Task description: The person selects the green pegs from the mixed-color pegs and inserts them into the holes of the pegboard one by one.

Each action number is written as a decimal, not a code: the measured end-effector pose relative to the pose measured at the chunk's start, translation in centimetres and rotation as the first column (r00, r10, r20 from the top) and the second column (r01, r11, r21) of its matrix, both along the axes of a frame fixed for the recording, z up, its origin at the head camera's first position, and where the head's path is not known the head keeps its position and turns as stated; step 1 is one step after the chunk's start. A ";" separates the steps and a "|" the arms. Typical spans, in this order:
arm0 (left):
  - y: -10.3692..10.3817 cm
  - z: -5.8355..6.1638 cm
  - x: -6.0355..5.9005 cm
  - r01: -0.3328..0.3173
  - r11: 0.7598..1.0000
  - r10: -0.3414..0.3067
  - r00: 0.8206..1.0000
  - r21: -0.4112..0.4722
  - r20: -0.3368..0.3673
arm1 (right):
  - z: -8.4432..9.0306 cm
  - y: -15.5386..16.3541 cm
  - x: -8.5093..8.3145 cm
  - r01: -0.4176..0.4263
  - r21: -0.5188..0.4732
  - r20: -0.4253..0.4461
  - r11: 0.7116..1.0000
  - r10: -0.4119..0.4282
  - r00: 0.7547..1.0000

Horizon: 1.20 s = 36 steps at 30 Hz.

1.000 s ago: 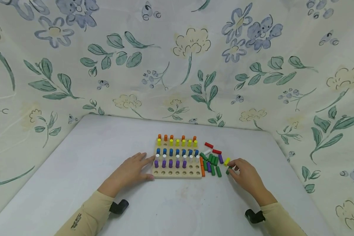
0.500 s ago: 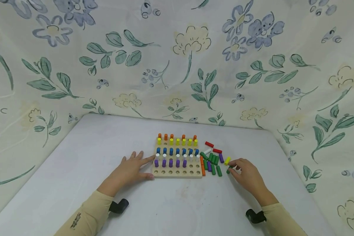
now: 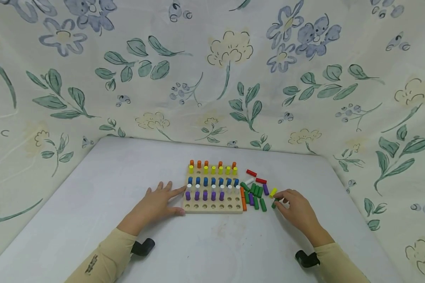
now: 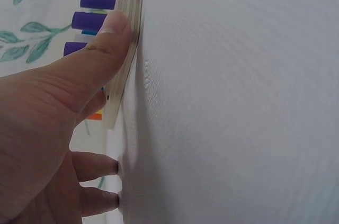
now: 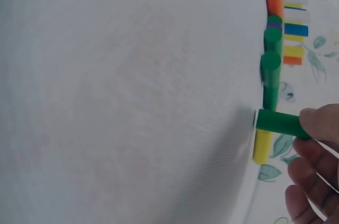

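A wooden peg board [image 3: 213, 207] lies mid-table with rows of orange, yellow, blue, white and purple pegs [image 3: 204, 195] standing in it; its front row of holes is bare. My left hand [image 3: 158, 203] lies flat on the table with straight fingers, thumb [image 4: 100, 49] pressed against the board's [image 4: 124, 54] left edge. My right hand [image 3: 293, 207] pinches a green peg [image 3: 274, 203] [image 5: 278, 123] at the table surface, right of a pile of loose pegs. A yellow peg [image 3: 272, 193] [image 5: 261, 147] lies just beside it.
Loose green pegs [image 3: 256, 196], purple, orange, red [image 3: 251, 173] and white ones lie right of the board. The white table [image 3: 205, 243] is bounded by floral cloth [image 3: 212, 70] behind and at both sides.
Almost nothing has moved: both hands keep their places, the right still pinching the green peg. The view shifted very slightly.
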<state>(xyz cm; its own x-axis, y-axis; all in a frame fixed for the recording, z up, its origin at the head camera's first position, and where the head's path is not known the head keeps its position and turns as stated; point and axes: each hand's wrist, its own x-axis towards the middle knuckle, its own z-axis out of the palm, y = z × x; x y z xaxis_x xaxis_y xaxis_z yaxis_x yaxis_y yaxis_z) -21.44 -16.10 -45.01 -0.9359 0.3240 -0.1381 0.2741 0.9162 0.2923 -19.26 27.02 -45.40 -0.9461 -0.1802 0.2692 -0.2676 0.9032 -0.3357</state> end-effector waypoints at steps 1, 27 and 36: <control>0.0 0.0 0.0 -0.001 1.000 0.001 1.000 0.000 0.000 | 0.1 0.0 0.0 0.000 0.000 -0.002 1.000 0.000 1.000; -0.1 0.1 0.0 0.003 1.000 -0.003 1.000 0.002 -0.005 | 0.2 -1.5 -0.3 -0.051 -0.008 -0.088 0.999 0.051 0.995; -0.1 0.2 0.0 0.004 1.000 -0.004 1.000 -0.003 -0.001 | 0.4 -2.7 -0.4 -0.068 -0.007 -0.072 0.998 0.067 0.995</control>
<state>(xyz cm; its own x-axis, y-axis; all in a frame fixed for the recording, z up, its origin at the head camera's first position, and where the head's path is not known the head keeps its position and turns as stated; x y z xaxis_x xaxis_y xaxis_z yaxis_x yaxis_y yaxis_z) -21.49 -16.19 -44.83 -0.9346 0.3278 -0.1384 0.2783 0.9158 0.2897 -19.62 24.36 -45.05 -0.9099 -0.2404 0.3382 -0.3517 0.8792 -0.3214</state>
